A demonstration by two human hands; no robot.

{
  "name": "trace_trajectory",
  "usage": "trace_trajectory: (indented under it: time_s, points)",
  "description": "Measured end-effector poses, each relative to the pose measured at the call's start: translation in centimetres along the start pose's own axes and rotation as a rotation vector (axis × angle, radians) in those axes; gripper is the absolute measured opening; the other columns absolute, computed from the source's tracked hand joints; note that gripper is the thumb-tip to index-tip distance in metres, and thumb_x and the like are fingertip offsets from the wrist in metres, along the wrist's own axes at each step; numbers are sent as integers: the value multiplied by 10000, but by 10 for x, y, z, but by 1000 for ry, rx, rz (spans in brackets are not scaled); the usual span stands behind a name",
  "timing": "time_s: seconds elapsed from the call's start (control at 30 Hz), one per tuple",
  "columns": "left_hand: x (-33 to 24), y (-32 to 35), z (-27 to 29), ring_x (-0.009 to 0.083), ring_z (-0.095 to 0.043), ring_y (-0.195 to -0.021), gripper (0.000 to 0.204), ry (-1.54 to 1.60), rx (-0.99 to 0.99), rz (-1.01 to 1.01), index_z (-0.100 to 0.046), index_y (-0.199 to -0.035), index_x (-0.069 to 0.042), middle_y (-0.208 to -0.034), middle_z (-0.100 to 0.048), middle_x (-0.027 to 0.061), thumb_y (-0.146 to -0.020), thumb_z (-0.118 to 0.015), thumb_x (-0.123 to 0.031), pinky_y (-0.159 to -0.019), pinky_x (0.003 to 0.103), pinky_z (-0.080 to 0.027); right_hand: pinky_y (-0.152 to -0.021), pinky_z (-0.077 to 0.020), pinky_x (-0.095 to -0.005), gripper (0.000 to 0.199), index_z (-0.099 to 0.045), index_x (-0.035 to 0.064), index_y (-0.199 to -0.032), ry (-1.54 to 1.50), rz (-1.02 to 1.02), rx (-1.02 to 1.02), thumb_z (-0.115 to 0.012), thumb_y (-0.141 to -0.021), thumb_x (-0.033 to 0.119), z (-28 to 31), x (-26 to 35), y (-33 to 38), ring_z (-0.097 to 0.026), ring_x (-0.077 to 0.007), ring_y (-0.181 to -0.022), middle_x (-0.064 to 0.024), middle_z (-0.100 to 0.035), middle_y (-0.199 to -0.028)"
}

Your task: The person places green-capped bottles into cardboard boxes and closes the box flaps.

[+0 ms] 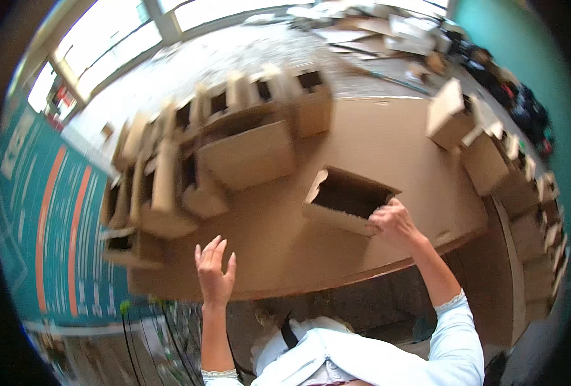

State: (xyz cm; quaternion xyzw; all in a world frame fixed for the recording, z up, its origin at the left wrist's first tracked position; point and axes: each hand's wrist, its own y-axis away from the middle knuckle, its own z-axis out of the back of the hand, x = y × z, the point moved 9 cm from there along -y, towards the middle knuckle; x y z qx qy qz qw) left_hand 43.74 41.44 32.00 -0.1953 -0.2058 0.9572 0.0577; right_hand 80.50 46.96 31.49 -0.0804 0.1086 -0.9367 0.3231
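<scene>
An open-topped cardboard box (337, 219) rests on the cardboard-covered table (388, 148), a little right of the middle. My right hand (398, 225) grips its right end, fingers curled over the rim. Over the table's near left part my left hand (216, 270) is raised, its fingers stretched out and nothing in them. Beyond that hand several open cardboard boxes stand in a crowded group; the nearest is a rounded brown one (205, 196). A wider box (250, 157) sits among them.
More cardboard boxes (452, 119) line the table's right edge and continue in a stack (530, 225) on that side. Flattened cardboard and scraps (375, 35) lie on the far floor. A teal printed panel (54, 212) stands at the left, and a teal wall (510, 58) at the right.
</scene>
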Motion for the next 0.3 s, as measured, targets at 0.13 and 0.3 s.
trace_trajectory:
  time_s: [0.13,0.3]
  points:
    - [86,89,76,312,-646,-1036,200,14,-225,233,-681,-1043,6,-1049,-698,152,-867,-633,-75,-1023,450,-429,-662,-424,-366,220,-590,116,-678,-80,205,84,-669,-842,238,-30,134,-54,-627,-222,-688,-46,-608,-671]
    - [291,291,136,307,-682,-933,168,-35,-434,921,-718,-1013,-17,-1000,-721,153,-915,-618,-110,-855,382,-519,-660,-435,-369,228,-587,107,-689,-64,345,148,-661,-854,247,-56,250,-106,-627,-217,-739,-39,-620,-718]
